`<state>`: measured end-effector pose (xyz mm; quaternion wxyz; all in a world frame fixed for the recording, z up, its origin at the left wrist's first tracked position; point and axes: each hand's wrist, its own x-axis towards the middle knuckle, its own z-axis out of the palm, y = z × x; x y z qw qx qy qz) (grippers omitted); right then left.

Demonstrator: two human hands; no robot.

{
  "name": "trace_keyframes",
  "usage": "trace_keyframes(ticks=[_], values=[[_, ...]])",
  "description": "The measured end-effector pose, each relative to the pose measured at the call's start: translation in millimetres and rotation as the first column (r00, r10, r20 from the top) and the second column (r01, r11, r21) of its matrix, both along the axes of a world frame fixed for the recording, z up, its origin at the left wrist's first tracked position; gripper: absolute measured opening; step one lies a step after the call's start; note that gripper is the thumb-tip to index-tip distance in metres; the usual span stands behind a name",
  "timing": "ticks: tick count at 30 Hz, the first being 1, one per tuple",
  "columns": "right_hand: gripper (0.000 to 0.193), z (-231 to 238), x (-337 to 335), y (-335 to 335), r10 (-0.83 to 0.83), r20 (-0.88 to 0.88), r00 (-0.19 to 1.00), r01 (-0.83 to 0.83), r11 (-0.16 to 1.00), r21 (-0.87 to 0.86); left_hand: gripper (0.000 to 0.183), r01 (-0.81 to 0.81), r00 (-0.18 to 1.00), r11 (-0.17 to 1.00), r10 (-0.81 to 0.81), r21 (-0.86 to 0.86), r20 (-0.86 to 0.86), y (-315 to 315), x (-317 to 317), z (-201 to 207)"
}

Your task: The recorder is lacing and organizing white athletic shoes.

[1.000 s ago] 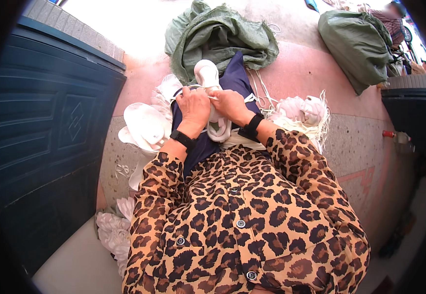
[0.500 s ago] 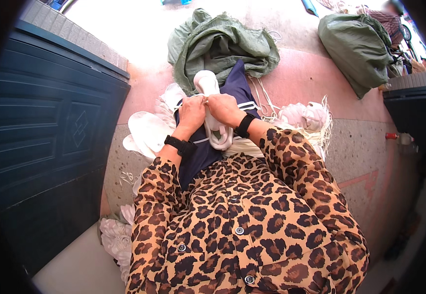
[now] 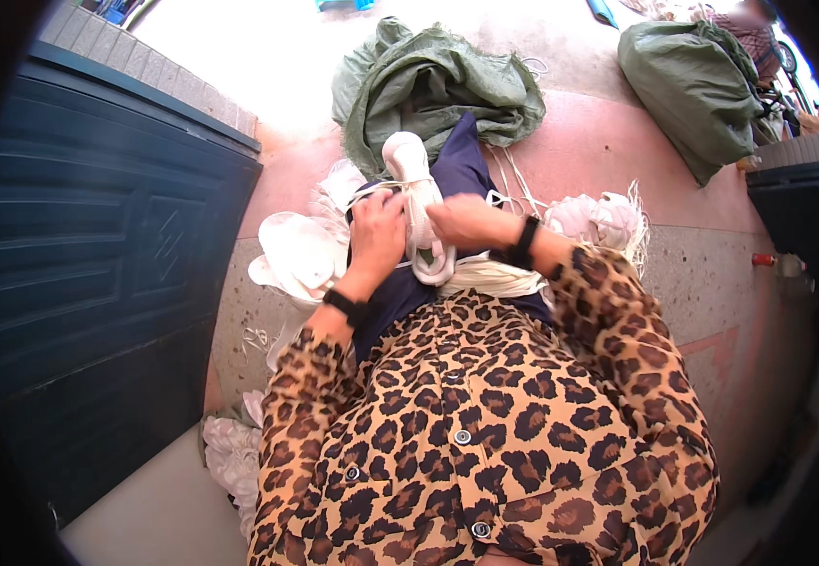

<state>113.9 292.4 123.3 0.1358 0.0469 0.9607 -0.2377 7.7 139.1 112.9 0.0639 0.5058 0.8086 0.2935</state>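
Note:
A white shoe (image 3: pixel 404 154) lies lengthwise over my lap on dark blue trousers (image 3: pixel 461 162), its opening toward me. A thin white lace (image 3: pixel 415 180) crosses it. My left hand (image 3: pixel 378 229) is closed at the shoe's left side, fingers curled, with the lace running over to it. On the other side my right hand (image 3: pixel 473 224) is closed in a fist, slightly blurred; what it pinches is hidden. A bundle of off-white laces (image 3: pixel 492 279) rests on my lap below the right hand.
White flat shoe pieces (image 3: pixel 294 247) are heaped at my left, pinkish-white shoes with laces (image 3: pixel 590 219) at my right. An open green sack (image 3: pixel 447 90) lies ahead; a full green sack (image 3: pixel 687 94) stands far right, near a person. A dark blue door (image 3: pixel 117 283) borders the left.
My hands, together over the shoe half a second ago, have moved apart, the right one outward to the right. The lace now shows across the shoe.

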Motion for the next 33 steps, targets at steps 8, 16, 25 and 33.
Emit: trace_keyframes(ticks=[8, 16, 25, 33], values=[[0.014, 44.6, 76.8, 13.7, -0.331, 0.403, 0.853, 0.436, 0.027, -0.9, 0.006, 0.444, 0.892, 0.895, -0.439, -0.031, 0.111, 33.9, 19.5, 53.9], [0.036, 28.9, 41.1, 14.2, -0.458, 0.669, 0.585, 0.552, -0.38, -0.742, 0.013, 0.421, 0.748, 0.839, -0.536, 0.345, 0.39, 26.8, 67.9, 96.4], [0.023, 22.2, -1.2, -27.6, -0.722, 0.218, 0.657, 0.334, 0.019, -0.942, 0.023, -0.273, 0.55, 0.957, 0.072, 0.098, 0.832, 3.1, 14.9, 43.0], [0.024, 32.1, -2.8, -33.1, -0.705, 0.211, 0.677, 0.325, 0.03, -0.945, 0.024, -0.146, 0.787, 0.98, 0.034, 0.132, 0.617, 8.9, 19.3, 46.1]])
